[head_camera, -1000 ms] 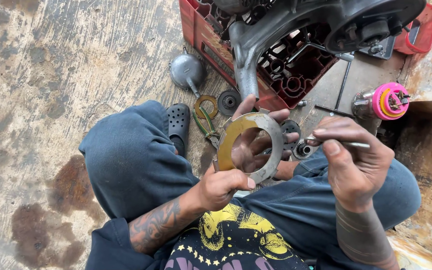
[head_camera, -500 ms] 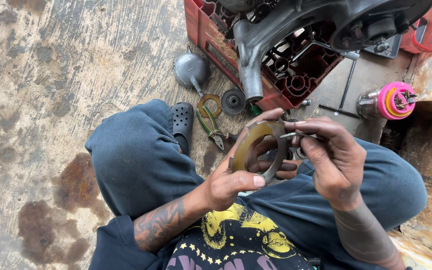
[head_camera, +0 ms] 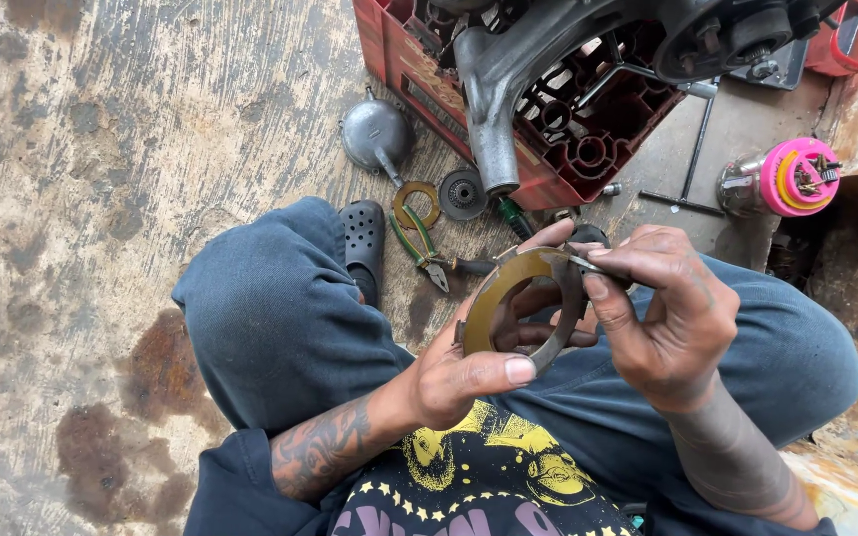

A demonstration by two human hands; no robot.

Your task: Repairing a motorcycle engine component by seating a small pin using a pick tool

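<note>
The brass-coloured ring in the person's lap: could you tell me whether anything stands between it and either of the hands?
Nothing visible does. The left hand already grips the brass-coloured ring by its lower edge, thumb across the rim, and the right hand pinches its top edge together with a small metal piece. Both touch it directly.

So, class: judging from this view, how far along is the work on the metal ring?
Done: small ring and disc lie off on the floor. In hand: left hand holds the brass-coloured metal ring; right hand works its top edge. Left: ring not yet refitted.

Two hands (head_camera: 469,372), one ring (head_camera: 523,308)
</note>
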